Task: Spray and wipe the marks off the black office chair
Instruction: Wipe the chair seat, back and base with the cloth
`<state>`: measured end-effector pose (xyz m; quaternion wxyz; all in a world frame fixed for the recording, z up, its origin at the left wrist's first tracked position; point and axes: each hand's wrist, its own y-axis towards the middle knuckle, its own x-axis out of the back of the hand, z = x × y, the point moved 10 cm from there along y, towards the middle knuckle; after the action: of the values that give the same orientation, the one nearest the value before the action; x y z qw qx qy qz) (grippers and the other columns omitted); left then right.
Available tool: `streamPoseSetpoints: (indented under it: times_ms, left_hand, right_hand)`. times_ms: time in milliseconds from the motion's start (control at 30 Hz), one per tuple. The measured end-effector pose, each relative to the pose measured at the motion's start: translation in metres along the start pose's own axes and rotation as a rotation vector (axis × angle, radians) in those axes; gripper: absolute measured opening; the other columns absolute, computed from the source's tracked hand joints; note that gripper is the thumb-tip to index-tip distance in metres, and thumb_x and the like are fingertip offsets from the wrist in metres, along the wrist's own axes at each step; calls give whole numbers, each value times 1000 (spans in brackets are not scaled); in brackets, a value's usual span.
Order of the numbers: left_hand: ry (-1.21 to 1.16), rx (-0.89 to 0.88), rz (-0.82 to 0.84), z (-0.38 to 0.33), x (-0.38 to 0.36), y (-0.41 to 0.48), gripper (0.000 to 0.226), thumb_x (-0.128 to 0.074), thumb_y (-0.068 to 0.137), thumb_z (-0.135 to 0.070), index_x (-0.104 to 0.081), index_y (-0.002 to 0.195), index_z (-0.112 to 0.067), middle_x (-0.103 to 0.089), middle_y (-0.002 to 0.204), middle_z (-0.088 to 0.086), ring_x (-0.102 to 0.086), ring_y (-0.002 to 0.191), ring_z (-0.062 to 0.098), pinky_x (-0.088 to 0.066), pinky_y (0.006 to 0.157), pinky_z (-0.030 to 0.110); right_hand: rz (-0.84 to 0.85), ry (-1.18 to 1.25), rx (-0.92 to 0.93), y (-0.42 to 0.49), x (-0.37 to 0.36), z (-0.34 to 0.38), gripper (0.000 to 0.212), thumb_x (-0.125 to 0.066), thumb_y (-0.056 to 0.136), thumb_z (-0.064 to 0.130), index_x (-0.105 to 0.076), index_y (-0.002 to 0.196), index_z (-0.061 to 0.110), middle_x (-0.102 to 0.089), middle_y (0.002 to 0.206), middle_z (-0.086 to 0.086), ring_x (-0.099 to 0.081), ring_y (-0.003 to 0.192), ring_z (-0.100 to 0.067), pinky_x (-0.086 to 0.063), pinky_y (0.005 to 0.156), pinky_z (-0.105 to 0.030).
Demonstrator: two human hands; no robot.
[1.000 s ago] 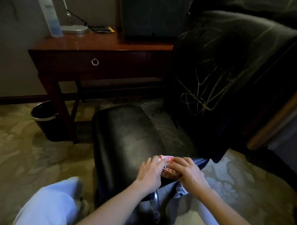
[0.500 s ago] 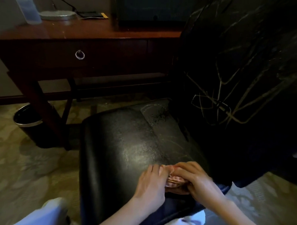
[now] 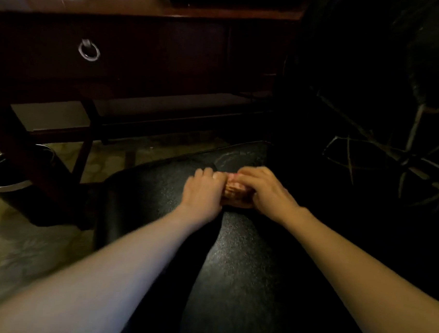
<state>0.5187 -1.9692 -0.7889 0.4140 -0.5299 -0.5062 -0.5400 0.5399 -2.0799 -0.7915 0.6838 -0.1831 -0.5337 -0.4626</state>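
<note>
Cloth bunched on grainy chair seat.

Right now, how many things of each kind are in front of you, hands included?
Hands: 2, the left hand and the right hand
Cloth: 1, pinkish, between the hands
Chair: 1, black
Desk: 1, dark wood
Drawer ring: 1
Bin: 1
Total: 7

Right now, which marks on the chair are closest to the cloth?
The faint smear on the seat, just beyond the cloth. The pale line scribbles are further right, on the backrest.
</note>
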Motion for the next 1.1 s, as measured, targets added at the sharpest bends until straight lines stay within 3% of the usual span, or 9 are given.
streamPoseSetpoints:
  times_ms: [167,267,400,500,700,767,833,933,1100]
  left_hand:
    - [14,13,-18,38,-2,76,43,-58,87,-27,-50,129,-20,-54,122,13,-51,113,35,-45,91,44]
    - [-15,8,-17,52,-1,106,43,-58,88,-27,-52,130,-24,-55,123,13,-52,114,36,-47,93,46]
    - [-147,28,-9,56,-4,120,42,-61,86,-22,-55,128,-23,-59,120,13,-55,113,34,-45,94,41]
    - [-187,50,14,52,-9,111,40,-61,84,-16,-58,124,-19,-64,115,14,-58,109,35,-46,90,39]
    - [-108,-34,127,18,-1,60,34,-64,82,-24,-61,115,-21,-67,109,12,-62,103,35,-49,85,37]
    - [-132,-51,159,-2,0,31,33,-62,82,-23,-61,114,-23,-67,110,10,-62,105,33,-49,86,37]
    - [-166,-64,183,-25,1,-2,31,-61,83,-24,-61,114,-22,-66,113,10,-61,107,32,-48,87,36]
    - [-217,-67,247,-59,0,-53,31,-61,83,-25,-59,114,-22,-60,117,10,-58,108,33,-47,89,37]
    - [-208,-94,335,-111,-6,-124,38,-65,83,-24,-55,120,-20,-53,122,10,-55,111,33,-48,94,42]
  right_hand:
    - [57,-8,-43,83,-20,-30,59,-40,70,41,-55,126,35,-55,126,4,-50,114,-27,-45,93,-52]
    - [56,-5,-51,113,-22,-38,56,-53,68,25,-59,124,31,-56,126,0,-52,113,-29,-45,96,-47]
    - [42,2,-86,131,-26,-47,49,-59,74,31,-56,123,39,-54,127,5,-51,115,-26,-44,98,-46]
    - [20,44,-101,118,-28,-49,55,-71,76,30,-52,124,46,-58,121,8,-54,114,-23,-46,93,-51]
    - [137,-26,-116,57,-18,-39,67,-65,79,10,-49,131,49,-59,126,0,-56,116,-26,-46,98,-35]
    - [175,-3,-139,19,-19,-37,78,-61,77,15,-31,130,64,-56,128,4,-55,116,-27,-48,96,-44]
    - [176,21,-128,-22,-16,-32,73,-53,78,30,-19,127,72,-54,129,8,-56,115,-26,-50,91,-50]
    - [130,58,-98,-88,0,-16,59,-41,76,40,-34,131,59,-55,132,12,-59,109,-22,-50,91,-43]
    - [-21,3,-56,-184,34,11,51,-57,73,23,-61,122,36,-63,125,7,-65,95,-18,-44,86,-24]
